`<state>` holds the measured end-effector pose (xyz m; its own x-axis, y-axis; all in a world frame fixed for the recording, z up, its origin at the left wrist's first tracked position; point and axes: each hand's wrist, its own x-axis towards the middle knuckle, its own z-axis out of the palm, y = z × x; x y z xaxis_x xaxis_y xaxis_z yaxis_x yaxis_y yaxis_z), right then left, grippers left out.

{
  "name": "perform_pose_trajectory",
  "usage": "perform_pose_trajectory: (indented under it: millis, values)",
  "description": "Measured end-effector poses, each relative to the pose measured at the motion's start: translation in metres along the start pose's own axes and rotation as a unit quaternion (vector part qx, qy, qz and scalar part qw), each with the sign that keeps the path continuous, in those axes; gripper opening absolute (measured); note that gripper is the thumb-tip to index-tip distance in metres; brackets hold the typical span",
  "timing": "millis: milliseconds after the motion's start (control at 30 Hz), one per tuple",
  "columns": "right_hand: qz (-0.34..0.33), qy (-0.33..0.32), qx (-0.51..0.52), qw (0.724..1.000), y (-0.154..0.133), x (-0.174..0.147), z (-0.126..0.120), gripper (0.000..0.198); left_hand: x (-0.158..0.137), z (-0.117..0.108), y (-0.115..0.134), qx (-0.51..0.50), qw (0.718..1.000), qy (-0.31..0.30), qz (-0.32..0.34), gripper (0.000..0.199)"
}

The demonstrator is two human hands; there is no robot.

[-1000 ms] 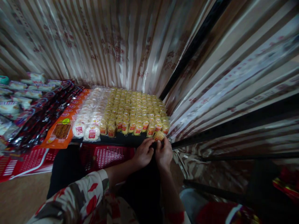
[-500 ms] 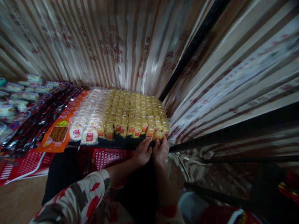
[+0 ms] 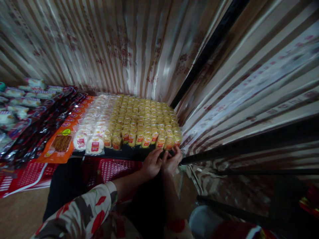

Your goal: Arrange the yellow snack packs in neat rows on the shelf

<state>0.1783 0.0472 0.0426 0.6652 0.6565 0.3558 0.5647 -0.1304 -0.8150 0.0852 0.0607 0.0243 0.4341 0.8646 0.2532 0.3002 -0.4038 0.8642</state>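
Rows of small yellow wrapped cakes (image 3: 139, 121) stand packed on a dark shelf, with red-and-white labels on the front ones. At the front right corner, my right hand (image 3: 171, 161) has its fingers bent around the lower end of a yellow wrapped cake (image 3: 169, 142); part of its grip is hidden. Close beside it, my left hand (image 3: 152, 163) rests at the shelf edge (image 3: 134, 154), its fingers loosely bent and its fingertips just below the neighbouring cake (image 3: 160, 142). I see nothing held in the left hand.
White round wrapped cakes (image 3: 95, 145), an orange snack bag (image 3: 58, 144), dark shiny packets (image 3: 47, 124) and white packets (image 3: 21, 101) lie to the left. Red baskets (image 3: 112, 167) sit below. Black metal bars (image 3: 206, 53) and striped sheeting (image 3: 139, 46) close off the back and right.
The cake at the right hand has gone from tilted, with its rounded end showing, to standing in the front row with its label facing out. My right fingers have shifted slightly; the left hand barely moved.
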Motion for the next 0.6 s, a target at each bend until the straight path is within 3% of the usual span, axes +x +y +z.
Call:
perform_pose_trajectory:
  millis: [133,267,600]
  values:
    - [-0.049,0.003,-0.042,0.998,0.01,-0.005,0.0,0.035,-0.001,0.002,-0.002,0.002,1.0,0.009,0.008,0.045]
    - [-0.091,0.003,-0.082,0.992,0.017,-0.005,0.001,0.036,-0.001,0.001,-0.002,-0.002,1.0,0.014,0.01,0.044]
    - [-0.1,-0.012,-0.094,0.99,0.024,-0.001,0.003,0.042,0.001,-0.002,0.002,0.03,0.999,0.029,0.013,0.042]
